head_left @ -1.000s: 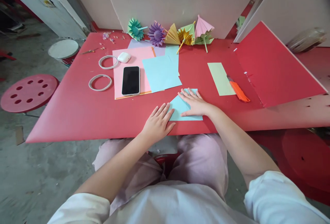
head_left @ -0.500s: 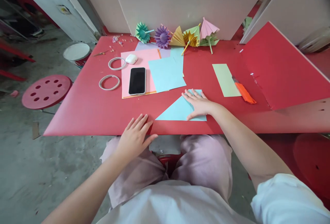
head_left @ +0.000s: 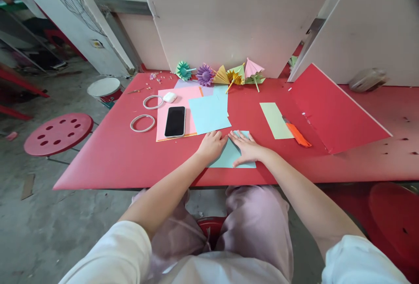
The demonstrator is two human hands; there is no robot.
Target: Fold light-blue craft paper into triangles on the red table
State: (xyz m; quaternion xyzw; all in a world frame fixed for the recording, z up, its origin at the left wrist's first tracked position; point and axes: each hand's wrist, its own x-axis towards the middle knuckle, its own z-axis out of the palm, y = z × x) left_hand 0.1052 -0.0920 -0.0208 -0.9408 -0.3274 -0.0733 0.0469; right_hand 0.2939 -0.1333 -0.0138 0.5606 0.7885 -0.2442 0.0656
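The folded light-blue paper (head_left: 231, 158) is lying near the front edge of the red counter (head_left: 108, 162), directly before the person, probably so that both arms are reaching it without stretching. The right hand (head_left: 246, 148) is resting flat on it with the grip spread, which seems to be holding the sheet down so that it is not sliding. The left hand (head_left: 212, 145) is touching the paper's left upper part with the fingers curling downward; it is not possible to tell whether this grip is pinching an edge or only pressing.

Just behind, a larger blue sheet (head_left: 209, 114) is overlapping a pink sheet (head_left: 161, 114), and a dark phone (head_left: 175, 121) is lying on the pink one, perhaps also weighing it down. Two tape rings (head_left: 142, 123) and a small white case (head_left: 169, 97) are sitting to the left; the case is closed, so its contents are not showing. To the right, a green strip (head_left: 276, 120) is lying with an orange cutter (head_left: 297, 135) touching its side. Folded paper umbrellas (head_left: 229, 74) are lining the back wall. On the floor, a white-topped tin (head_left: 104, 88) is standing beside a red stool (head_left: 58, 133); what it is containing is hidden.
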